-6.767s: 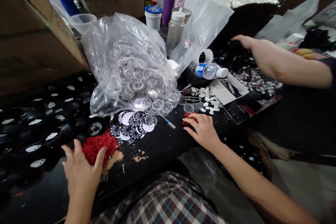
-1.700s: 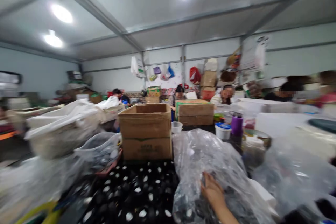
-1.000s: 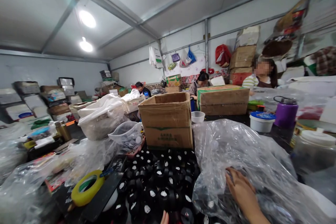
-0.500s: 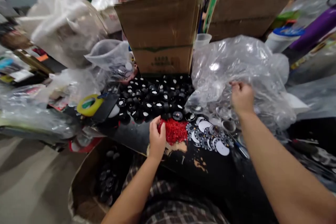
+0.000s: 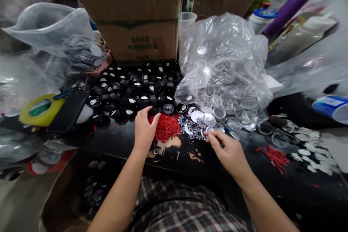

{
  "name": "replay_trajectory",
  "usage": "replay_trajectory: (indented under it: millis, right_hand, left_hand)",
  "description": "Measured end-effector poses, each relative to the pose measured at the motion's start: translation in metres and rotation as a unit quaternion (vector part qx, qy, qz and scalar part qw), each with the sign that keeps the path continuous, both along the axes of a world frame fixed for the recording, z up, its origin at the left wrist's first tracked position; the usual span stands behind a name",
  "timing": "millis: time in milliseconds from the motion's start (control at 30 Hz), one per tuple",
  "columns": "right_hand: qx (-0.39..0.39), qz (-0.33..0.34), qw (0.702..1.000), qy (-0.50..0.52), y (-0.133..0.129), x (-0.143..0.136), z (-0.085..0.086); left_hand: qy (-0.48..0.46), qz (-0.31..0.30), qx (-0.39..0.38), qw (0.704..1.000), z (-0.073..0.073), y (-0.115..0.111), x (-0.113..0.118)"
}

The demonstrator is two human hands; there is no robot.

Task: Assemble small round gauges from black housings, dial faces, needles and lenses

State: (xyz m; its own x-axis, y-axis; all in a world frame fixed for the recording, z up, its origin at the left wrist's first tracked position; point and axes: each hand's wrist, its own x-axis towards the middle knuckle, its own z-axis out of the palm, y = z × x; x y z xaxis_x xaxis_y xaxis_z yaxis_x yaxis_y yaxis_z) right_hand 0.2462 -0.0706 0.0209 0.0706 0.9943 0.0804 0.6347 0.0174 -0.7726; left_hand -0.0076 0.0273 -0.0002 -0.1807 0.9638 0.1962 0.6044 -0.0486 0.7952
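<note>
Work apparently shifted to the dials [image 5: 191, 126] as the right hand [image 5: 228, 153] quit the bag [image 5: 223, 40], nearly pinched, hold unclear; left hand [image 5: 144, 129] half-open, seemingly empty, beside red pieces [image 5: 168, 130].

No text legible; printed characters on cardboard box [image 5: 127, 11] blurred.
</note>
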Motion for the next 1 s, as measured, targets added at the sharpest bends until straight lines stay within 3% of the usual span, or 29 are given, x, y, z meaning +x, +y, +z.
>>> replay_trajectory:
  millis: [133, 300, 467, 600, 667, 700, 800, 833, 900, 933, 1000]
  right_hand:
    - [-0.004, 0.013, 1.000, 0.005, -0.008, -0.005, -0.007]
    - [0.009, 0.049, 0.999, 0.010, 0.000, -0.014, -0.007]
    - [-0.018, 0.099, 0.992, 0.080, 0.012, -0.041, 0.019]
    - [-0.015, 0.155, 0.979, 0.133, 0.020, -0.057, 0.037]
    - [0.014, 0.171, 0.978, 0.119, 0.019, -0.060, 0.037]
    - [0.035, 0.173, 0.979, 0.097, 0.017, -0.060, 0.036]
    - [0.107, 0.195, 0.975, -0.008, 0.004, -0.059, 0.029]
    - [0.123, 0.215, 0.968, -0.039, 0.000, -0.056, 0.027]
    - [0.125, 0.241, 0.961, -0.060, -0.005, -0.047, 0.023]
    - [0.117, 0.222, 0.966, -0.054, -0.005, -0.040, 0.021]
    - [0.089, 0.119, 0.987, -0.063, 0.000, -0.022, 0.017]
  left_hand:
    - [-0.013, 0.012, 0.007, 1.000, 0.001, -0.003, 0.001]
    - [-0.077, 0.024, 0.017, 0.997, 0.005, -0.011, -0.003]
    - [-0.193, -0.020, 0.015, 0.981, 0.017, -0.033, 0.000]
    - [-0.281, -0.072, -0.045, 0.956, 0.028, -0.066, 0.015]
    - [-0.345, -0.100, -0.102, 0.928, 0.031, -0.079, 0.023]
    - [-0.398, -0.115, -0.152, 0.898, 0.031, -0.084, 0.025]
    - [-0.563, -0.116, -0.305, 0.760, 0.030, -0.094, 0.029]
    - [-0.592, -0.103, -0.331, 0.728, 0.029, -0.095, 0.029]
    - [-0.601, -0.076, -0.340, 0.719, 0.027, -0.097, 0.030]
    - [-0.594, -0.070, -0.340, 0.725, 0.026, -0.097, 0.030]
    - [-0.577, -0.071, -0.346, 0.737, 0.026, -0.097, 0.034]
